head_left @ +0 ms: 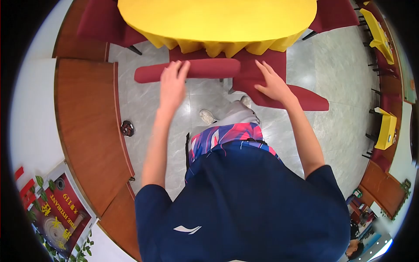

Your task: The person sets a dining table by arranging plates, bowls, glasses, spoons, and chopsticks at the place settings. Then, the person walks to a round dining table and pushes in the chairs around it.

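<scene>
My left hand (173, 85) is at the top of a dark red chair back (209, 68), its fingers bent over the padded edge. Just right of it stands a second red chair (257, 70), turned at an angle, with its back (310, 99) nearer to me. Over this second chair is my right hand (276, 86), fingers apart and thumb out; whether it touches the fabric I cannot tell. Beyond both chairs is a round table with a yellow cloth (218, 22). The legs of the chairs are mostly hidden.
More red chairs (109, 24) flank the table. A wooden panelled wall (87, 118) runs along the left, with a small dark object (127, 128) on the tiled floor (148, 109) beside it. Yellow-covered tables (386, 129) stand far right. A person (354, 249) is at the lower right.
</scene>
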### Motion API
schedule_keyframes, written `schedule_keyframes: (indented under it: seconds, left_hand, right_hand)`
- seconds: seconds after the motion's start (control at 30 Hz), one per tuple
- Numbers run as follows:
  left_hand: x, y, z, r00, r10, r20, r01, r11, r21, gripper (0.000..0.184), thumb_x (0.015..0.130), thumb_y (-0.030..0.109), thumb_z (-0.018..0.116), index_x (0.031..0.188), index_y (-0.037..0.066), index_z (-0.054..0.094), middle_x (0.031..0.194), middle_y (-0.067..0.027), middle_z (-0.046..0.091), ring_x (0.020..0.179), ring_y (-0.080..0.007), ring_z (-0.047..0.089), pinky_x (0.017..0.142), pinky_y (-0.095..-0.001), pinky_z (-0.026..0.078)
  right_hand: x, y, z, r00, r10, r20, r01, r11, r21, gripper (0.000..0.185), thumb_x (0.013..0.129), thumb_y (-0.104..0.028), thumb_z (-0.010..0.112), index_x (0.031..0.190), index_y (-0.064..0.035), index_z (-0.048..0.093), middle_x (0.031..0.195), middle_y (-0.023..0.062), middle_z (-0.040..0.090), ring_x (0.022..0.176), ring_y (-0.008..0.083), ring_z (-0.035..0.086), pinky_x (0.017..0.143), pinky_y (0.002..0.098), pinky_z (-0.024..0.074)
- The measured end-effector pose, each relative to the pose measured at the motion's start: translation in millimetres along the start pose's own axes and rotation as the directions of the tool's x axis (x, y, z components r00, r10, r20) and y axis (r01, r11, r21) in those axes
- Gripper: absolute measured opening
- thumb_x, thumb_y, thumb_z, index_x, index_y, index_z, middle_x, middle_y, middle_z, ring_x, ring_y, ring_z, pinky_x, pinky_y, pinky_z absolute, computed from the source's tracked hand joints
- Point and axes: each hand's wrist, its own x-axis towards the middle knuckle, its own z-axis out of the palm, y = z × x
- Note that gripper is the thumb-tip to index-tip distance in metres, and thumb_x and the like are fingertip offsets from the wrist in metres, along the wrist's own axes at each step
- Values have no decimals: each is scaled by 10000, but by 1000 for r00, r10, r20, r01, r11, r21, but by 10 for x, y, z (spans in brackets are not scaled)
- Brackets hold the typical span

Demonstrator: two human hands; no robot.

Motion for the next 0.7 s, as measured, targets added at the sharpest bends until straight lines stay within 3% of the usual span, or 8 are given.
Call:
schedule_keyframes:
  seconds: [0.1, 0.17, 0.2, 0.27, 0.37, 0.43, 0.5, 0.7]
  left_hand:
    - [-214, -713, -141, 994, -90, 61, 79, 983, 166, 631, 825, -50, 522, 1415, 173, 488, 1393, -145, 502, 1321, -371, 455, 1095, -543, 360]
    - [-250, -1042, -202, 955, -283, 88, 236, 907, 348, 688, 785, -86, 562, 1407, 197, 484, 1417, -146, 485, 1270, -390, 496, 1038, -525, 429]
    - [-249, -1182, -213, 954, -287, 85, 242, 906, 346, 688, 785, -86, 562, 1407, 197, 484, 1417, -146, 485, 1270, -390, 496, 1038, -525, 429]
    - [-209, -1409, -180, 890, -411, 196, 417, 909, 12, 642, 751, -95, 605, 1322, 190, 538, 1381, -154, 504, 1171, -397, 565, 959, -484, 495]
    - [-74, -1634, -18, 883, -414, 222, 436, 898, -55, 560, 740, -50, 650, 1246, 177, 575, 1314, -143, 553, 1108, -384, 602, 907, -445, 519]
    - [-30, -1627, -41, 878, -405, 255, 430, 901, -53, 519, 747, -33, 652, 1219, 175, 592, 1281, -138, 570, 1104, -373, 606, 906, -448, 518]
    - [-12, -1651, -74, 871, -407, 276, 433, 900, -39, 478, 754, -16, 654, 1191, 173, 608, 1248, -132, 588, 1101, -361, 609, 906, -450, 518]
    - [-70, -1709, -98, 944, -271, 190, 290, 954, -81, 398, 753, 55, 667, 1134, 165, 626, 1165, -142, 616, 997, -366, 653, 856, -453, 546]
  right_hand:
    - [506, -305, 456, 982, -184, -42, 181, 981, -73, 964, 749, -193, 765, 1547, -171, 225, 1528, 286, 301, 1267, 437, 498, 1015, 455, 477]
    - [718, -519, 650, 993, -105, -61, 95, 985, -145, 858, 732, -177, 767, 1483, -175, 352, 1420, 265, 450, 1169, 414, 579, 952, 457, 515]
    - [806, -592, 654, 992, -109, -58, 100, 984, -150, 858, 732, -177, 767, 1483, -175, 352, 1420, 265, 450, 1169, 414, 579, 952, 457, 515]
    - [961, -681, 634, 994, 110, 22, -102, 967, -233, 700, 709, -162, 779, 1347, -136, 492, 1241, 183, 586, 1118, 375, 603, 920, 447, 525]
    - [1003, -676, 770, 983, 152, -106, -172, 960, -222, 575, 688, -148, 775, 1222, -123, 563, 1111, 139, 639, 1051, 351, 633, 880, 447, 535]
    - [997, -722, 759, 974, 199, -110, -219, 948, -231, 584, 691, -151, 767, 1239, -165, 566, 1129, 128, 636, 1065, 346, 631, 884, 446, 536]
    - [994, -775, 759, 968, 216, -131, -244, 931, -272, 477, 750, -91, 642, 1215, -176, 574, 1084, 126, 639, 1009, 344, 654, 834, 453, 549]
    - [971, -842, 674, 984, 144, -108, -167, 951, -260, 452, 736, -162, 700, 1174, -179, 591, 1076, 117, 653, 997, 345, 653, 843, 458, 544]
